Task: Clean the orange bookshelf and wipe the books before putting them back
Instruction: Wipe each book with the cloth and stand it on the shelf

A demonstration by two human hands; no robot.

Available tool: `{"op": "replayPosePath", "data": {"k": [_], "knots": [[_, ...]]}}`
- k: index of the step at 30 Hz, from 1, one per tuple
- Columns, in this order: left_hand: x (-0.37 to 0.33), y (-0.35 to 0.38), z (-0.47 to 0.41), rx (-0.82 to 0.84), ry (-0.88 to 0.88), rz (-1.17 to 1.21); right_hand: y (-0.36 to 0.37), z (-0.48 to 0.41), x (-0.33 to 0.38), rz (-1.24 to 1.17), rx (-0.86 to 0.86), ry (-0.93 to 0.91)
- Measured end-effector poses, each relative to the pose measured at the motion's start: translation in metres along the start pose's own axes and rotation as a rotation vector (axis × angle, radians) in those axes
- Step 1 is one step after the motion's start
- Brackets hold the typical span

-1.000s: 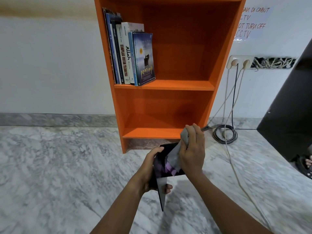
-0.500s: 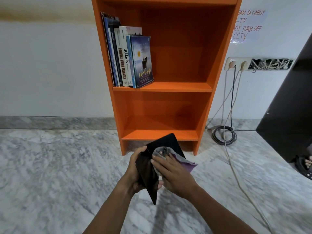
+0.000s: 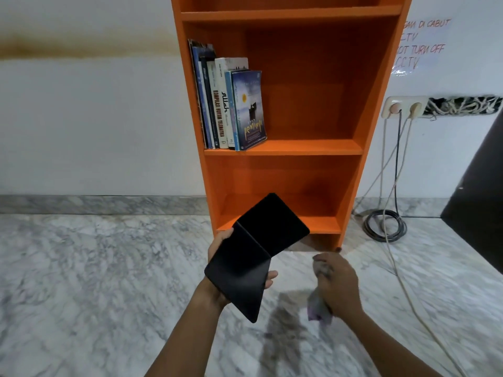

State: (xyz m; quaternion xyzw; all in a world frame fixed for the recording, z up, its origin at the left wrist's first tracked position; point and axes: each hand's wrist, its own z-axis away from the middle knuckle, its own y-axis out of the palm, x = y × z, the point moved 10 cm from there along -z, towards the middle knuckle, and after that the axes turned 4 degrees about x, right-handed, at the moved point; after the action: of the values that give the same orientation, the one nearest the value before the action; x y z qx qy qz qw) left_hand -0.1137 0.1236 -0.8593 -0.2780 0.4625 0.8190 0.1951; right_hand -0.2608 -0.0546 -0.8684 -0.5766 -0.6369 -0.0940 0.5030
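The orange bookshelf (image 3: pixel 351 148) stands against the white wall. Several books (image 3: pixel 228 104) stand upright at the left of its middle shelf; the bottom shelf holds nothing. My left hand (image 3: pixel 217 248) grips a black book (image 3: pixel 253 254) from underneath, its dark cover facing me, tilted in front of the bottom shelf. My right hand (image 3: pixel 337 284) is to the right of the book, apart from it, closed around a crumpled grey-purple cloth (image 3: pixel 317 308) that hangs below the fist.
Marble floor (image 3: pixel 95 281) spreads all around. A wall socket (image 3: pixel 402 107) at the right feeds cables that coil on the floor (image 3: pixel 386 227) and one runs toward me. A dark panel (image 3: pixel 481 200) stands at the far right.
My right hand with the cloth has come off the black book and moved right and down. The left hand has turned the book so its cover faces me.
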Motion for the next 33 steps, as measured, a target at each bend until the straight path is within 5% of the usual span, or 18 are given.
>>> {"op": "replayPosePath", "data": {"k": [2,3,6,10,14,17,19,21,24,28,33], "knots": [[-0.006,-0.004,0.004,-0.044,0.01,-0.085,-0.009,-0.004,-0.044,-0.427,-0.119,0.474],[-0.007,-0.005,0.004,-0.055,0.022,-0.116,-0.006,-0.009,-0.052,-0.611,-0.134,0.572],[0.0,-0.003,-0.001,-0.029,0.016,-0.108,0.01,-0.036,-0.013,-0.891,0.064,0.551],[0.003,0.009,0.002,0.075,0.041,-0.057,0.023,-0.044,0.062,-0.478,0.414,0.182],[-0.02,-0.006,0.004,0.051,0.14,-0.305,0.016,-0.043,0.061,-0.252,0.368,0.114],[-0.05,-0.02,0.007,-0.284,0.325,-0.85,-0.006,-0.044,0.061,-0.104,0.149,0.032],[-0.068,-0.021,0.024,-0.62,0.513,-0.946,-0.013,-0.041,0.073,0.004,0.025,-0.067],[-0.055,-0.015,0.015,-0.59,0.447,-0.765,-0.01,-0.036,0.095,0.126,-0.057,-0.205],[0.004,0.01,-0.017,-0.146,0.08,-0.239,0.012,-0.023,0.124,0.196,-0.037,-0.374],[-0.001,0.016,-0.016,0.083,0.165,0.345,0.043,-0.002,0.144,0.192,0.068,-0.461],[-0.008,0.019,-0.01,0.151,0.168,0.408,0.054,0.006,0.15,0.106,0.154,-0.469]]}}
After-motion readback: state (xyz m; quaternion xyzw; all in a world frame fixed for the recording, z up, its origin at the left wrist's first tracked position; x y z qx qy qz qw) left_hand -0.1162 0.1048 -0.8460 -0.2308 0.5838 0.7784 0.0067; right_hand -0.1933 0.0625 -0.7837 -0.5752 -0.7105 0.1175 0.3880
